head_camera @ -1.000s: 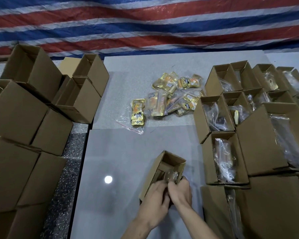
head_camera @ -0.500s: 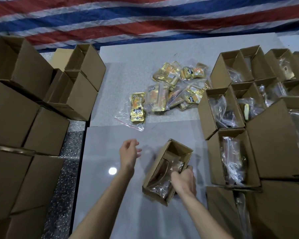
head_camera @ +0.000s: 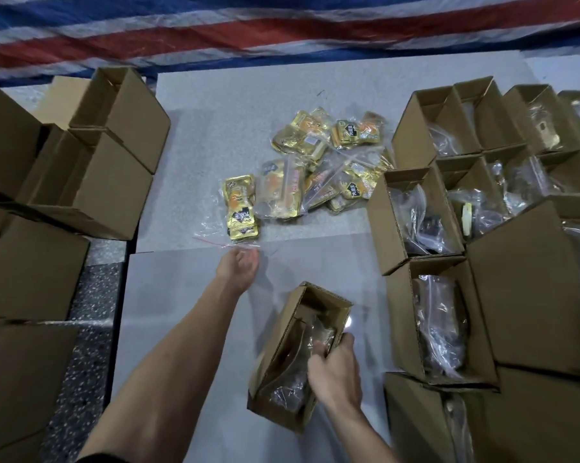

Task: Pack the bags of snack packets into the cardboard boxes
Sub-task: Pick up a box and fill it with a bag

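Gripping the near right rim of a small open cardboard box (head_camera: 298, 359), right hand (head_camera: 337, 372) curled over the edge and over the clear bag (head_camera: 295, 365) already pushed inside, probably to steady the box and tuck the plastic down so it sits below the flaps. Stretched forward, left hand (head_camera: 238, 265) with fingers loosely curved and holding nothing, just short of the nearest bag of gold snack packets (head_camera: 240, 208), whose red-striped zip edge points toward the reaching fingers; likely the next bag to be picked. Only one view, from the head camera, looking down on a pale grey table (head_camera: 181, 295). Beyond that single bag, a loose heap of more bagged packets (head_camera: 325, 165) near the table's middle, kept within arm's reach as the supply. To the right, rows of filled boxes (head_camera: 435, 319) standing open side by side with clear bags showing inside, seemingly parked there as finished work. To the left, stacked empty boxes (head_camera: 91, 182) with no bags seen in them, apparently waiting their turn. Behind everything, a red, white and blue striped tarpaulin (head_camera: 281, 25). Task judged well under way: many boxes packed, several bags yet to go. Slippery plastic and light cardboard, so a firm hold on the box seems sensible while the other hand fetches.
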Demonstrator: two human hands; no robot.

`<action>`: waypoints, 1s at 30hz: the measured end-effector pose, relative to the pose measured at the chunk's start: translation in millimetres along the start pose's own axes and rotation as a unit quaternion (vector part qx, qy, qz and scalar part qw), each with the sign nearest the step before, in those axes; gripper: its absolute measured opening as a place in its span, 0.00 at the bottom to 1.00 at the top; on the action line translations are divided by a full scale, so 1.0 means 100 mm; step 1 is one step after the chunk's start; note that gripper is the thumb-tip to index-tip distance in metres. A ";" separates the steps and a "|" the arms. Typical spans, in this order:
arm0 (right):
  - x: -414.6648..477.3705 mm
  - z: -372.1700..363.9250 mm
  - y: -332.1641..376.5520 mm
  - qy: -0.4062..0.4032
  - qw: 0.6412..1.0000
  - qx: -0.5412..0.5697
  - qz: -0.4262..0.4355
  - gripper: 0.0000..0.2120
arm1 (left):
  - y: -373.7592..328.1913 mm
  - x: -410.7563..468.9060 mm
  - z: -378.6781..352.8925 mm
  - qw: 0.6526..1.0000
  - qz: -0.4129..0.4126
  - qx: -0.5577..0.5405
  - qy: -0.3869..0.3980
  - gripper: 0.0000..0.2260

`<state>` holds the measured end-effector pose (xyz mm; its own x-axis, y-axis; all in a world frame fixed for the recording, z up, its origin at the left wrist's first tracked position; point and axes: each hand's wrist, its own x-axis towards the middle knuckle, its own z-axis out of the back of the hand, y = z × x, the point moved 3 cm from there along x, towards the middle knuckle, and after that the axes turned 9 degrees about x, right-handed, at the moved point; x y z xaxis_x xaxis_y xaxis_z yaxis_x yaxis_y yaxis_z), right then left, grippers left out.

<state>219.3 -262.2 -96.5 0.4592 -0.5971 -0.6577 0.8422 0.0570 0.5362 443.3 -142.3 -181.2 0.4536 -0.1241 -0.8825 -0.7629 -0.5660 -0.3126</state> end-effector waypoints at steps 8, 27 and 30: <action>0.02 -0.01 -0.01 -0.001 1.000 -0.011 0.016 0.08 | -0.06 0.12 0.02 0.979 0.013 0.200 -0.048 0.17; -0.22 0.13 -0.02 0.110 0.993 0.020 -0.031 0.15 | 0.72 -0.71 1.18 0.991 -0.043 0.125 -0.012 0.08; -0.31 0.15 -0.14 0.112 0.993 0.034 -0.028 0.14 | 0.76 -0.91 1.24 0.972 -0.089 0.210 -0.054 0.12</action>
<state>188.9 -256.6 -76.0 0.4699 -0.4047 -0.7845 0.8506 -0.0302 0.5250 286.7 -72.5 -168.2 0.5618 0.0437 -0.8261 -0.8080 -0.1856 -0.5593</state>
